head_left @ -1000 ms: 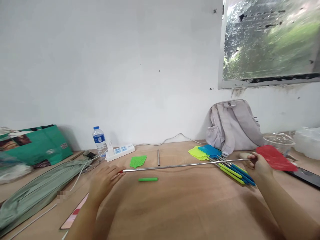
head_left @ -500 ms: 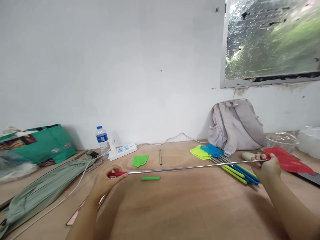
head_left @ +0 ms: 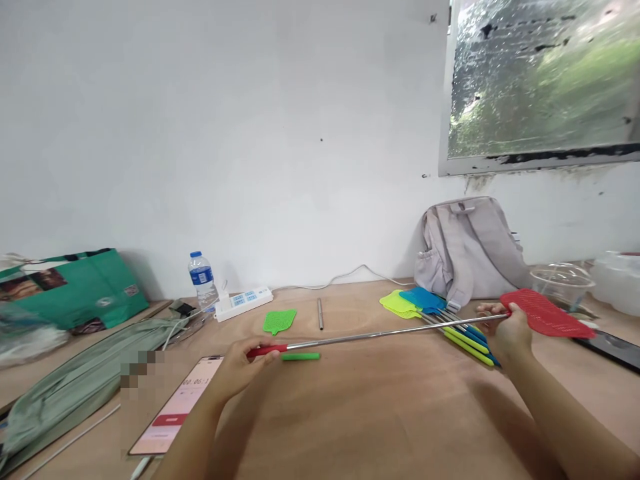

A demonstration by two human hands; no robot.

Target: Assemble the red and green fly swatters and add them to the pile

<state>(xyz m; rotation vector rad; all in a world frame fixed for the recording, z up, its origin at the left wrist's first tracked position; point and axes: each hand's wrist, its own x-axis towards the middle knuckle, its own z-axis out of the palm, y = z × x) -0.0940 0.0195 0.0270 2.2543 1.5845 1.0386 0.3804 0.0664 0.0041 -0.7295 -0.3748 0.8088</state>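
Note:
Between my hands a red fly swatter (head_left: 380, 333) with a telescopic metal rod is held stretched above the table. My left hand (head_left: 245, 367) is closed round its red handle. At the other end my right hand (head_left: 515, 333) grips the rod by the base of the red mesh head (head_left: 549, 314). Beneath the rod's left part lies a green handle (head_left: 301, 357). Behind it are a loose green swatter head (head_left: 280, 321) and a short metal tube (head_left: 321, 313). Yellow and blue swatters (head_left: 467, 343) lie in a pile near my right hand.
A phone (head_left: 173, 413) lies by my left forearm, close to a grey-green cloth bag (head_left: 95, 380). Along the wall stand a water bottle (head_left: 203, 280), a power strip (head_left: 243, 304), a backpack (head_left: 473, 253) and a clear plastic bowl (head_left: 561, 285). A dark flat object (head_left: 613, 350) rests at the right.
My hands have come closer together, and the red swatter's rod spans a shorter length. My left hand moved right and my right hand moved left. More of the phone shows.

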